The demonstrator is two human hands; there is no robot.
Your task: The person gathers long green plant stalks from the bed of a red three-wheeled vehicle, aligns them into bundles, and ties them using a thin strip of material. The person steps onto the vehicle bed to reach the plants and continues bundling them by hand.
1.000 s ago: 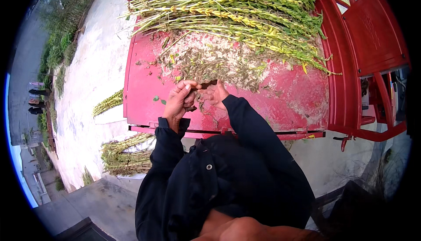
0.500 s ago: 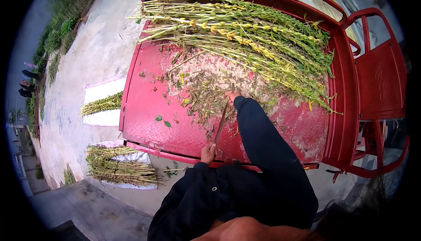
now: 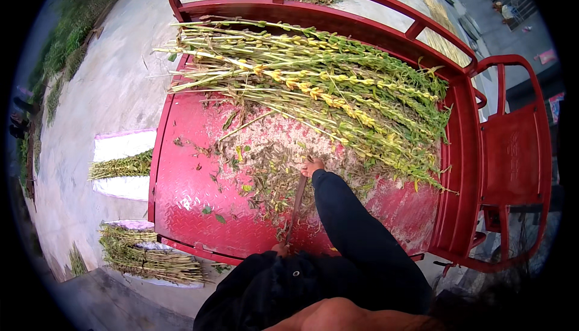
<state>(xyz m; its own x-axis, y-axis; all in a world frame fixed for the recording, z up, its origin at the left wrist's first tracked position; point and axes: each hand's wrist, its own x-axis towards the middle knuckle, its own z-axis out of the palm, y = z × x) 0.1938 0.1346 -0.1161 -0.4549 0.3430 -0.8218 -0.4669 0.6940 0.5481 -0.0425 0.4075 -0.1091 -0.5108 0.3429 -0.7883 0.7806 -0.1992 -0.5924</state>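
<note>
Reaching into the middle of the red cart bed (image 3: 181,168), the right hand (image 3: 312,166) rests its fingers on the loose leaf litter (image 3: 271,177); whether they are spread or pinching cannot be told. A thin brown stalk (image 3: 295,204) runs from that hand back to the left hand (image 3: 279,249) at the bed's near edge, its fingers mostly hidden. Green stalks (image 3: 338,90) lie piled across the far side. Bundles (image 3: 145,258) lie on the ground beside the left edge.

no packages, labels, signs or screens in view
</note>
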